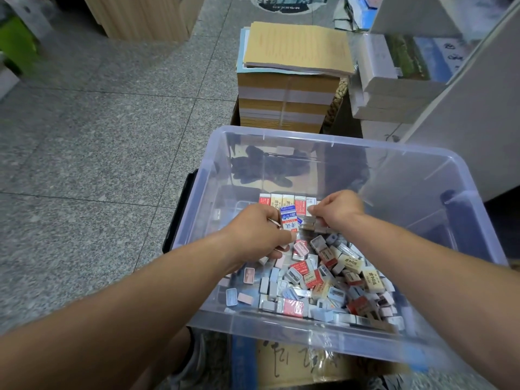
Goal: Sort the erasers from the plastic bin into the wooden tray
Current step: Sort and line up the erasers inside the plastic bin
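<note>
A clear plastic bin [332, 142] stands in front of me, its near half covered with a loose heap of erasers [323, 280] in red, cream, grey and pink wrappers. A neat row of erasers [284, 200] stands on edge further in. My left hand [256, 235] reaches into the bin and grips a stack of blue-and-white erasers [289, 219]. My right hand [337, 211], curled, pinches small grey erasers [316, 225] just right of that stack. No wooden tray can be made out.
A tall stack of tan paper pads [292, 80] rises beyond the bin. White boxes and shelving [394, 88] crowd the right side. Grey tiled floor [98, 136] spreads to the left. The bin rests on a cardboard box [295, 364].
</note>
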A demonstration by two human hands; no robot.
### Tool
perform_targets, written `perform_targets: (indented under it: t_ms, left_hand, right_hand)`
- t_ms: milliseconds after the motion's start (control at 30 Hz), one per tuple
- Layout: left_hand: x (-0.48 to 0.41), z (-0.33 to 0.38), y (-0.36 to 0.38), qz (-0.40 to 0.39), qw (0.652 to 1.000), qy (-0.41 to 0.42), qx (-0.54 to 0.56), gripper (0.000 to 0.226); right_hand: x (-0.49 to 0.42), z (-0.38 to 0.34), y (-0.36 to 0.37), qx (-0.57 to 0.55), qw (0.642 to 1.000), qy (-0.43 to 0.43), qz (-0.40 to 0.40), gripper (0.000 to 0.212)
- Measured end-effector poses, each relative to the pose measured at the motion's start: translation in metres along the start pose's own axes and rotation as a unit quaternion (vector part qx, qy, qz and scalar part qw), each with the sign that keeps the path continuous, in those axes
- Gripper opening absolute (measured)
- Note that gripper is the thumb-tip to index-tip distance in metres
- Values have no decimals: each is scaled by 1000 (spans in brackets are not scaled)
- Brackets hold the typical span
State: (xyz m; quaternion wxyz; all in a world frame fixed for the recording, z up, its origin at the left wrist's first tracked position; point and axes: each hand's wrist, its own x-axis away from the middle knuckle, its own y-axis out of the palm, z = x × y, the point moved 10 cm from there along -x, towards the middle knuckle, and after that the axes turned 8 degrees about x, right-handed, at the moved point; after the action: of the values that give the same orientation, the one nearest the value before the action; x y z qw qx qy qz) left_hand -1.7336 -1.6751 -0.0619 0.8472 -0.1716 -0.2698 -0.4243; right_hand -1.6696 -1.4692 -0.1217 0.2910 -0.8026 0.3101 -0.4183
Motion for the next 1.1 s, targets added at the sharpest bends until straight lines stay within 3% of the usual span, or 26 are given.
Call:
perform_targets:
  t_ms: [200, 267, 333, 433, 500, 567, 667, 767, 833, 1100]
  left_hand:
    - [0, 2, -1, 8, 1000, 10, 0, 17]
    - [0, 2, -2, 11, 1000, 14, 2, 15]
    - [0, 2, -2, 14, 1000, 18, 6, 14]
    - [0, 4, -2, 10, 1000, 22, 16, 23]
    - [3, 6, -1, 9, 1000, 22, -3, 32]
    - [6, 6, 2, 7, 1000, 15, -10, 35]
    - [8, 4, 5, -10, 997, -9, 72, 34]
    - [5, -1, -2, 16, 995, -21, 92, 21]
    - [5, -2, -4, 34, 996, -30, 79, 20]
    - [2, 0, -4, 27, 999, -13, 10, 23]
  right_hand:
    - [3, 1, -7, 17, 1000, 1, -13, 19]
    - [19, -12, -14, 1, 999, -34, -31, 20]
    - [48, -32, -15, -73, 988, -94, -98, 23]
    - [98, -50, -2, -189, 940, -130, -252, 26]
    - [109, -47, 2, -182, 934, -141, -273, 25]
    - [109, -43, 3, -181, 935, -146, -266, 27]
    - [94, -39, -5, -212, 938, -137, -239, 28]
    - [57, -15, -30, -143, 979, -97, -107, 20]
    - [37, 3, -36, -94, 992, -58, -60, 9]
    - [-4, 12, -15, -38, 999, -19, -16, 19]
